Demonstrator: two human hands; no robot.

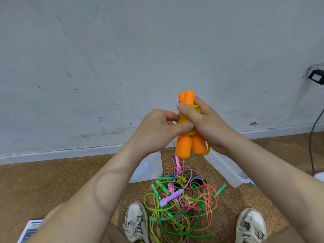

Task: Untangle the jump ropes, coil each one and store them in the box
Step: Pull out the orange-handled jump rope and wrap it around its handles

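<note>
I hold up a jump rope with two orange handles side by side, its yellow cord wound round their middle. My right hand grips the bundle from the right, thumb across the cord. My left hand pinches the yellow cord at the bundle's left side. A loop of cord hangs by the lower right handle. On the floor below lies a tangle of jump ropes in green, pink, red and purple, with several handles. A clear plastic box stands behind it to the right.
A clear lid lies on the cork floor left of the tangle. My two shoes flank the pile. A grey wall rises close ahead. A black cable hangs at the right; a printed sheet lies at bottom left.
</note>
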